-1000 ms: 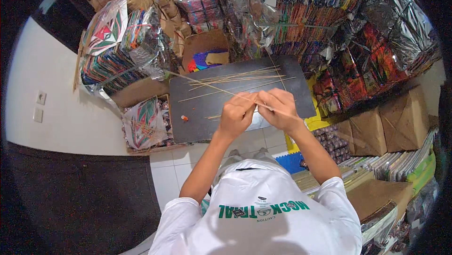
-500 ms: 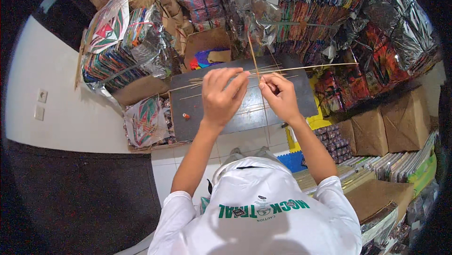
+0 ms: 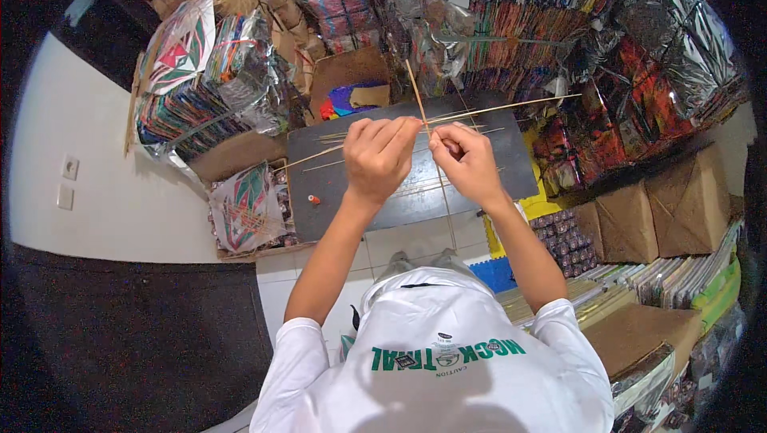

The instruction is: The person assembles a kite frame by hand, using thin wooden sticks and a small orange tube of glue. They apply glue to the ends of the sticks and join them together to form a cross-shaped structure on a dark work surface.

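Two thin bamboo sticks are held up in a cross over a dark table (image 3: 335,221). One long stick (image 3: 527,104) runs sideways, slanting up to the right. The other stick (image 3: 415,88) stands nearly upright in the view and passes between my hands. My left hand (image 3: 377,160) is closed, its fingertips pinching at the crossing. Close beside it, just below the crossing, my right hand (image 3: 470,164) has thumb and finger pinched on the upright stick. Whether thread lies in the fingers is too small to tell. Several loose sticks (image 3: 326,164) lie on the table behind.
A small orange-red spool (image 3: 313,200) sits on the table's left part. Beside the table stands a box with a printed kite sheet (image 3: 246,203) and sticks on top. Cardboard boxes (image 3: 687,209) and wrapped stacks of colourful sheets (image 3: 519,41) crowd the right and back.
The crossed sticks have shifted slightly left, and the upright one leans further left at its top. My left fingers have closed in on the crossing. My right hand has moved slightly left.
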The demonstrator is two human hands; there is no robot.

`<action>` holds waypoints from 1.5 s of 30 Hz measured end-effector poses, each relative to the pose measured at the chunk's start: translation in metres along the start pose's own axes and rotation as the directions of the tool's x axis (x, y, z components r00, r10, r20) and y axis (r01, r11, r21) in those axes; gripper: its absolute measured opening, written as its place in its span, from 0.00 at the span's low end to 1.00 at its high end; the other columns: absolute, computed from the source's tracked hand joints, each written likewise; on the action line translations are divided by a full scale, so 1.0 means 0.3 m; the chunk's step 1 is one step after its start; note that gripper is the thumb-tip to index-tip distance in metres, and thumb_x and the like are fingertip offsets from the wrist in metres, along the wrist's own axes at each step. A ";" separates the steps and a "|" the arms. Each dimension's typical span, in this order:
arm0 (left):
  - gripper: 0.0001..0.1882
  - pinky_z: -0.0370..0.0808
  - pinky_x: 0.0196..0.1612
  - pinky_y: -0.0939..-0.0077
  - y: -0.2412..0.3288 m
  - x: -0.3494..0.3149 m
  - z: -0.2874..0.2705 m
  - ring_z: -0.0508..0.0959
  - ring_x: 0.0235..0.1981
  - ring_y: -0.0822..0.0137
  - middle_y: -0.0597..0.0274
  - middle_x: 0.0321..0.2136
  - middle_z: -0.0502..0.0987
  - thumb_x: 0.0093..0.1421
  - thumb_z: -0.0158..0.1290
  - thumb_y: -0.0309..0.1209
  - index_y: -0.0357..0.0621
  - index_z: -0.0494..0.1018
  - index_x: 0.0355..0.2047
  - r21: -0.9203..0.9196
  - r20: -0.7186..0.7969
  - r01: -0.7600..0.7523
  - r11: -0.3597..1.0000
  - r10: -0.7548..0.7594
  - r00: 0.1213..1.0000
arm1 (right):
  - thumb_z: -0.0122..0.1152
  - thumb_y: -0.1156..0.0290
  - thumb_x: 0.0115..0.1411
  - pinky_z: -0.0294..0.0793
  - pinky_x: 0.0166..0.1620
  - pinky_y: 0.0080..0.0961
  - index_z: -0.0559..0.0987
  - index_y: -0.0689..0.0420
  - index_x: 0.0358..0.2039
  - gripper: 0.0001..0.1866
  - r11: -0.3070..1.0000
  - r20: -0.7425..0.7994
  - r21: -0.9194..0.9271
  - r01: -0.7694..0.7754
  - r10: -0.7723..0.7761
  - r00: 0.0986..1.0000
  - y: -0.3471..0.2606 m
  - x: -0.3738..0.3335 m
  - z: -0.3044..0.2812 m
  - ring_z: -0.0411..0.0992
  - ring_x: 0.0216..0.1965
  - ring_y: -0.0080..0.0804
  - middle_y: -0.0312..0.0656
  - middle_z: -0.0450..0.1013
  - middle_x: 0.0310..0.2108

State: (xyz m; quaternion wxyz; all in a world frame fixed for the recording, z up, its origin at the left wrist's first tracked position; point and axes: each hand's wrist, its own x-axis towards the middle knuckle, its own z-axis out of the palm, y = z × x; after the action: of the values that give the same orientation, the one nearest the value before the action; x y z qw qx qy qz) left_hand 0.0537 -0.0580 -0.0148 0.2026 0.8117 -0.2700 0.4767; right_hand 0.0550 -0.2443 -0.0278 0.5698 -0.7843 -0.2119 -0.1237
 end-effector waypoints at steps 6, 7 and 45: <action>0.08 0.66 0.46 0.66 0.050 -0.026 0.020 0.81 0.35 0.66 0.67 0.33 0.84 0.58 0.61 0.26 0.45 0.82 0.39 -0.012 0.061 0.231 0.973 -0.230 0.971 | 0.65 0.69 0.59 0.67 0.28 0.27 0.81 0.63 0.38 0.11 0.998 0.013 -0.059 0.016 -0.015 1.000 0.009 0.002 0.005 0.69 0.24 0.27 0.41 0.74 0.27; 0.08 0.66 0.46 0.66 0.054 -0.030 0.026 0.81 0.35 0.67 0.67 0.33 0.84 0.59 0.61 0.26 0.45 0.82 0.39 -0.021 0.065 0.260 0.965 -0.258 0.964 | 0.65 0.69 0.59 0.68 0.28 0.27 0.81 0.63 0.39 0.11 0.998 0.020 -0.066 0.019 -0.018 1.000 0.010 0.003 0.004 0.69 0.24 0.28 0.42 0.74 0.27; 0.08 0.78 0.39 0.65 0.063 -0.014 0.006 0.84 0.34 0.57 0.57 0.33 0.85 0.58 0.63 0.30 0.43 0.83 0.38 -0.107 0.254 0.448 0.888 -0.411 0.876 | 0.65 0.67 0.59 0.69 0.29 0.35 0.81 0.62 0.32 0.10 0.958 0.104 -0.264 0.113 -0.088 0.991 0.032 -0.003 0.023 0.70 0.23 0.39 0.46 0.73 0.24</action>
State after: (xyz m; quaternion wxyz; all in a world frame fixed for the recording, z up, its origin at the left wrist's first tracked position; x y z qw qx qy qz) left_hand 0.0412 -0.0726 -0.0181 0.3371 0.8806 -0.1415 0.3014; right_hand 0.0584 -0.2406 -0.0386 0.4403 -0.8475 -0.2587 -0.1443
